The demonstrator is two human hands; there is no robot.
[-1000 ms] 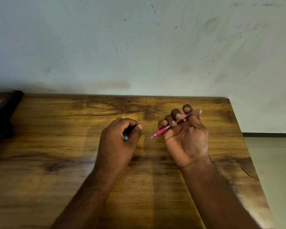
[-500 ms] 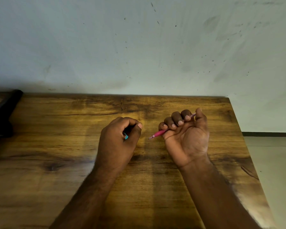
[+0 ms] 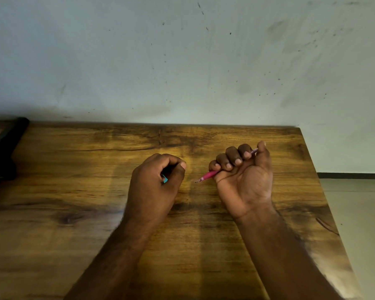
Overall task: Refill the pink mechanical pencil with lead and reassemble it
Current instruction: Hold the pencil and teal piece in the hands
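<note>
Inside left fist (image 3: 155, 182) — teal scrap (image 3: 165, 179), unidentifiable

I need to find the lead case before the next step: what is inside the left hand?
The left hand is curled round a small object; only a teal corner shows between thumb and fingers. The rest is covered, so I cannot tell what it is.

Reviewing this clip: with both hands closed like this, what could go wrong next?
1. The right hand wraps the pink pencil in a full fist, so fine handling may be clumsy and thin lead could snap.
2. The left hand hides a small teal item; it might slip out onto the wooden table.
</note>
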